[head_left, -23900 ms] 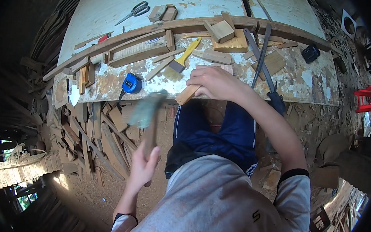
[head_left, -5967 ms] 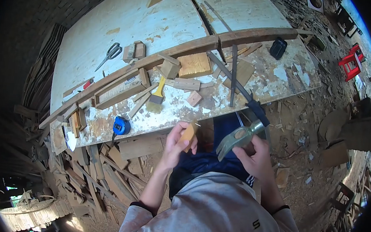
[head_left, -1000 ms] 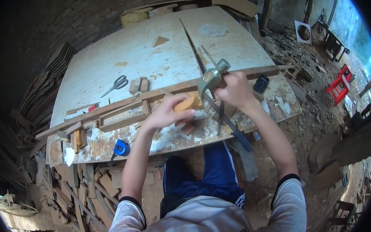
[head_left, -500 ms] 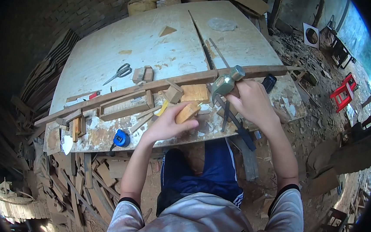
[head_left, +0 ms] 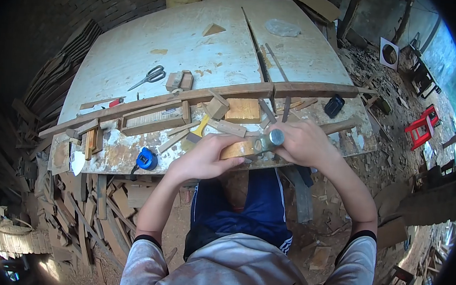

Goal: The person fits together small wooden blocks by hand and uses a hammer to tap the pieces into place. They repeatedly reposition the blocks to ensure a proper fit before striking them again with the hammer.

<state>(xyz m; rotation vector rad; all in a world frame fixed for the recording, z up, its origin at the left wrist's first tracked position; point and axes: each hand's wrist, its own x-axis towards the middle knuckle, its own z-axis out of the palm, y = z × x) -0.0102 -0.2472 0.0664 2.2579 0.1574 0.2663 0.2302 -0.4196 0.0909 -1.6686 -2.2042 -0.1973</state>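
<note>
My left hand (head_left: 205, 156) is closed around a small wooden block (head_left: 234, 150) just above the near edge of the workbench. My right hand (head_left: 305, 143) grips a claw hammer (head_left: 275, 137) close to its head, and the wooden handle (head_left: 342, 126) sticks out past the hand to the right. The hammer's claw side meets the right end of the block; the exact contact is hidden. Close beyond the left hand lie a yellow-handled scraper or brush (head_left: 199, 130) and loose wood pieces (head_left: 230, 128).
A long wooden bar (head_left: 189, 96) crosses the workbench (head_left: 137, 71). On it are scissors (head_left: 150, 77), a blue tape measure (head_left: 147, 159), a shallow wooden box frame (head_left: 154, 122), a wood block (head_left: 243, 110) and a black object (head_left: 334, 105). Scrap wood (head_left: 88, 222) is heaped below.
My right hand has brought the hammer down and left, onto the block's right end. My left hand still holds the block, now slightly lower. The view has shifted slightly.
</note>
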